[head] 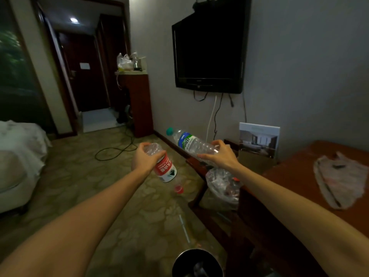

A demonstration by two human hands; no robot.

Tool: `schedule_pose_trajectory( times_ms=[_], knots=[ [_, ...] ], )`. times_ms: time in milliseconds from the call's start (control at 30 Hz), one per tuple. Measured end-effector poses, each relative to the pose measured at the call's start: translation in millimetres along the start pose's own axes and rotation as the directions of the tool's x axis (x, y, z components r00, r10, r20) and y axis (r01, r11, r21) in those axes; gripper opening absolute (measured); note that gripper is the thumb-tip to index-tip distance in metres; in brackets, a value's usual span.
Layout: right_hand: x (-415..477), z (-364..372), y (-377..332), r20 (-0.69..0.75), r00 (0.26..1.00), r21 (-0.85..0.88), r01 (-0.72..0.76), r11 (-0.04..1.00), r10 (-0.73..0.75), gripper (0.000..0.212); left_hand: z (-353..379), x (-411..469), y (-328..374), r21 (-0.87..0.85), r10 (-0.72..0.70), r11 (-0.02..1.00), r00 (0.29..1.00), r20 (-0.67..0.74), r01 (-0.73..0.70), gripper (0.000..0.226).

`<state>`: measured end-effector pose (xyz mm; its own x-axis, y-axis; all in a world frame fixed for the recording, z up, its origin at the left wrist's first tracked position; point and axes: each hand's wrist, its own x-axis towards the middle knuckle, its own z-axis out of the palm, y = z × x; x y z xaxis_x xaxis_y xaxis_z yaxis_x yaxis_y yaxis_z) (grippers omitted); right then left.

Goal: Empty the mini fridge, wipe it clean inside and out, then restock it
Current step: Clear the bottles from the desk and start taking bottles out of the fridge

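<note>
Forearms [83,222] reach out from the bottom corners. Bin [196,263] on the floor at the bottom edge, dark rim, contents unclear. Left hand [144,158] is curled round the base of the red bottle [164,168]; the bottle is upside down, cap toward the floor. Right hand [221,156] is wrapped round the base of the green bottle [191,143], tilted, green cap up and left toward the wall. Both bottles are in the air over the carpet, left of the desk [299,176], not touching each other. Clear bag [221,182] of stuff against the desk's left edge. Flat plastic bag [339,176] lies near the desk's right edge. Picture [258,139] leans on the wall by the desk's far left corner. TV [209,50] on the wall above. Bed [16,156] at left.
</note>
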<state>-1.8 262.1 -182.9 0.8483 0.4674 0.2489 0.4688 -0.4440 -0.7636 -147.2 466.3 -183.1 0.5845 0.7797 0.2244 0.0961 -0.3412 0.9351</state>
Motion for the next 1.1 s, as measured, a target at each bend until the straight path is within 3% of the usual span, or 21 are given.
schedule_pose_trajectory(
  times_ms=[233, 633, 900, 1100],
  knots=[
    [-1.7, 12.6, 3.4, 0.011, 1.000, -0.074, 0.002, 0.997, -0.001, 0.082, 1.5, -1.5, -15.1, 0.065, -0.019, 0.998, 0.997, 0.072, 0.014, 0.066],
    [-38.8, 50.8, 54.9, 0.322, 0.942, -0.337, 0.023, 0.941, 0.093, 0.078, 39.0, -38.1, -48.7, 0.284, -0.132, 0.958, 0.919, 0.372, 0.023, 0.070],
    [-50.8, 72.4, 77.9, 0.443, 0.887, -0.393, 0.063, 0.917, 0.129, 0.068, 57.1, -49.6, -75.8, 0.344, -0.194, 0.938, 0.892, 0.409, 0.047, 0.069],
    [-47.2, 72.7, 86.4, 0.439, 0.890, -0.356, 0.049, 0.933, 0.121, 0.058, 63.3, -52.5, -82.3, 0.348, -0.197, 0.936, 0.889, 0.413, 0.046, 0.068]
  ],
)
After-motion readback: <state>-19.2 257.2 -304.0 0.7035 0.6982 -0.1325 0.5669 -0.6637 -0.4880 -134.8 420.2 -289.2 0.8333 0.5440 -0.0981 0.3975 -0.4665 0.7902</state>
